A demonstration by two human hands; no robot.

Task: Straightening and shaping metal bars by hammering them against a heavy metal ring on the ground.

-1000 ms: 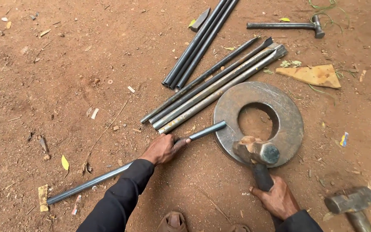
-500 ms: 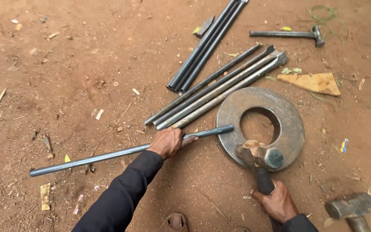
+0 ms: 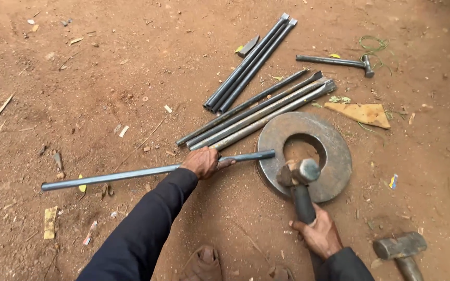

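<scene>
My left hand point(image 3: 202, 162) grips a long grey steel rod point(image 3: 115, 175) near its right end. The rod lies almost level across the dirt, and its tip reaches the left edge of a heavy rusty steel ring point(image 3: 329, 151) lying flat on the ground. My right hand point(image 3: 319, 234) holds the dark handle of a sledgehammer point(image 3: 299, 174). Its worn head hangs just over the ring's near rim, close to the rod's tip.
Several more steel rods point(image 3: 259, 112) lie in a bundle behind the ring, and another bundle point(image 3: 251, 65) lies farther back. A second hammer point(image 3: 399, 247) rests at the lower right, a third point(image 3: 339, 61) at the top right. A wooden wedge point(image 3: 363, 113) lies right of the rods. A sandalled foot point(image 3: 201, 263) shows at the bottom.
The rod's far left end has swung upward, so the rod now lies nearly level. Its right tip has slid right to the ring's edge. The hammer has barely moved.
</scene>
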